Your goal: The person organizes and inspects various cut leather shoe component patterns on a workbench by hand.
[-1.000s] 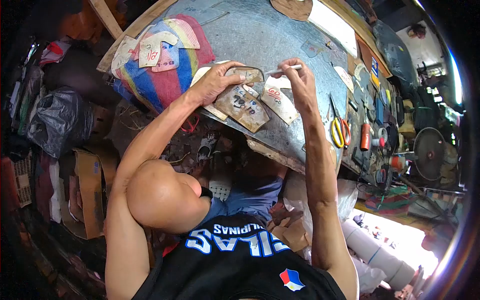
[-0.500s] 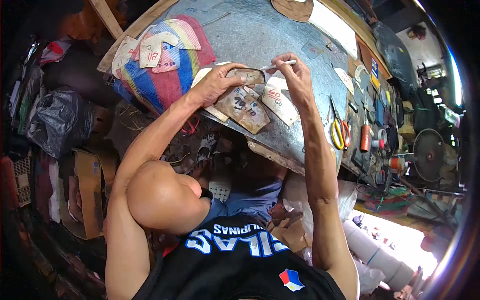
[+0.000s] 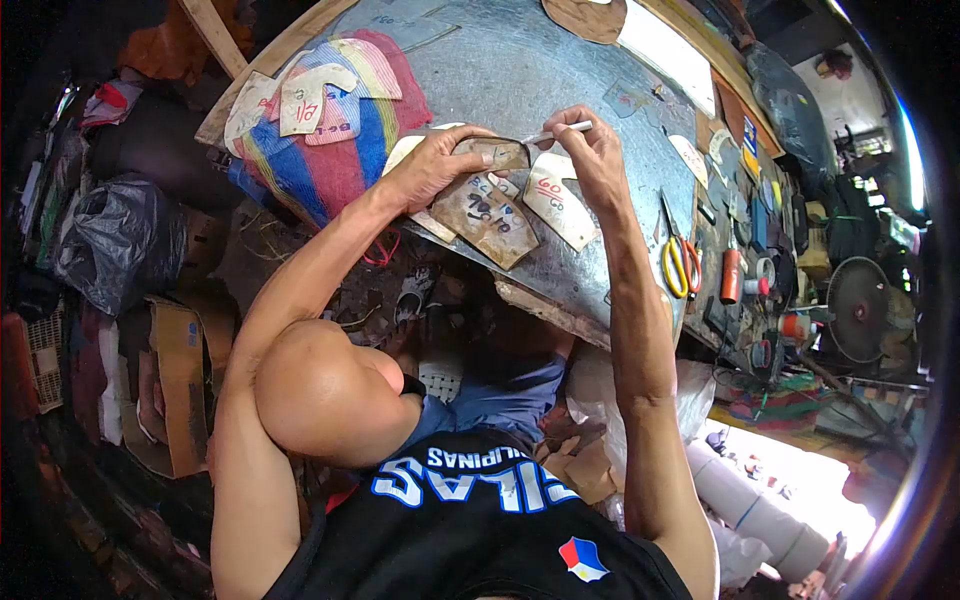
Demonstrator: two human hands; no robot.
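The right hand (image 3: 592, 152) pinches a thin white stick (image 3: 570, 130), long way nearly level, its tip pointing left toward a brown piece's (image 3: 510, 153) dark rim. The left hand (image 3: 432, 172) holds that piece (it looks smudgy!) above the table (image 3: 520, 85), near its front edge.

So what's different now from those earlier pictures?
The right hand has shifted slightly left and away from the body, carrying the pale pen-like tool with it. Nothing was newly grasped or released. The left hand stayed on the dark-edged piece; the scissors stayed put.
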